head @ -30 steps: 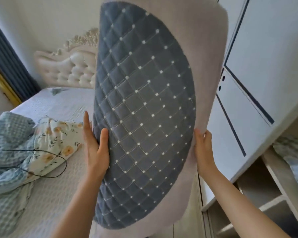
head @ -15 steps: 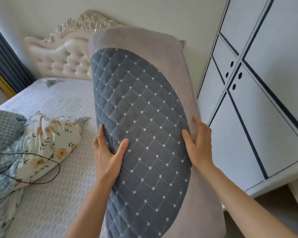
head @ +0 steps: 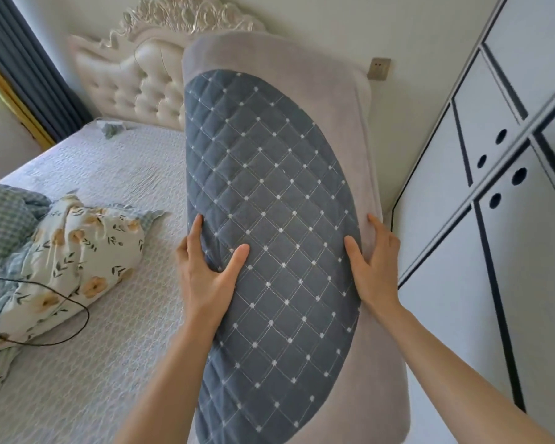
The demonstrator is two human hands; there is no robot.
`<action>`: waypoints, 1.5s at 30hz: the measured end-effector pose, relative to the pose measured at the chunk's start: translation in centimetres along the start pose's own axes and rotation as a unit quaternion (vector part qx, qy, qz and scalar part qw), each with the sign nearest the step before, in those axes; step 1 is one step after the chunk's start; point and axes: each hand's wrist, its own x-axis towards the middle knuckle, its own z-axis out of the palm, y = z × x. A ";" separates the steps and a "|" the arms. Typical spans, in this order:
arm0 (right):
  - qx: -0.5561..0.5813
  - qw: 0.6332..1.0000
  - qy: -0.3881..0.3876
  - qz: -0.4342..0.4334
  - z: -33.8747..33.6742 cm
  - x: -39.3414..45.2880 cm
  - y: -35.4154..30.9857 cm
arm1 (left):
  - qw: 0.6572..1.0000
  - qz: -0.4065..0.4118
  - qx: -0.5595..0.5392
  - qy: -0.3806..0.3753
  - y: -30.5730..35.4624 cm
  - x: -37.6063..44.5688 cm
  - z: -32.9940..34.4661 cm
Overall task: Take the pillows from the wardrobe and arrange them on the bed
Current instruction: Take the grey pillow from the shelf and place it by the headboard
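Grey pillow [head: 269,193] with a quilted blue oval panel, held on end in mid-air between both hands, above the near right part of the bed [head: 116,174] and clear of its surface. Left hand [head: 205,274]: thumb pressed onto the blue panel, fingers [head: 194,238] wrapped round the left edge, so the hand is clenched on the pillow. Right hand [head: 375,261]: thumb on the front, fingers curled over the grey right border, likewise gripping the pillow.

Change over the last second: the pillow, earlier raised so high that it filled the view beside the open wardrobe shelves, now sits lower and further toward the tufted headboard [head: 135,78], and both hands have shifted from its edges to a firmer hold on its front. The open shelves have left the view; only the closed wardrobe doors [head: 494,187] remain at right. This suggests the fetching step is complete for this pillow and the carry to the bed head is under way; placing is not yet done.

Surroundings: a floral pillow [head: 77,251] lies on the bed at left, partly on a checked blue quilt [head: 4,213], with a black cable [head: 61,315] looped across it. A wall socket [head: 378,68] sits beyond the held pillow.

No brand, label or legible writing appears anywhere.
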 end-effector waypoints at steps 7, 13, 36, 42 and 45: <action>-0.009 0.999 -0.024 -0.031 2.0 9.8 2.2 | 0.999 -0.024 0.003 0.041 0.7 5.5 6.1; -0.011 0.998 -0.047 -0.044 5.2 18.1 3.4 | 0.998 -0.048 -0.001 0.043 0.0 11.9 10.8; -0.047 0.973 -0.200 -0.105 25.2 51.5 2.9 | 0.979 -0.122 0.011 0.165 -4.3 40.9 23.8; -0.064 0.934 -0.276 -0.220 30.8 59.6 4.7 | 0.958 -0.157 0.029 0.239 -5.6 46.5 28.0; -0.066 0.914 -0.319 -0.241 33.5 64.4 5.1 | 0.945 -0.182 0.026 0.272 -5.9 49.2 30.7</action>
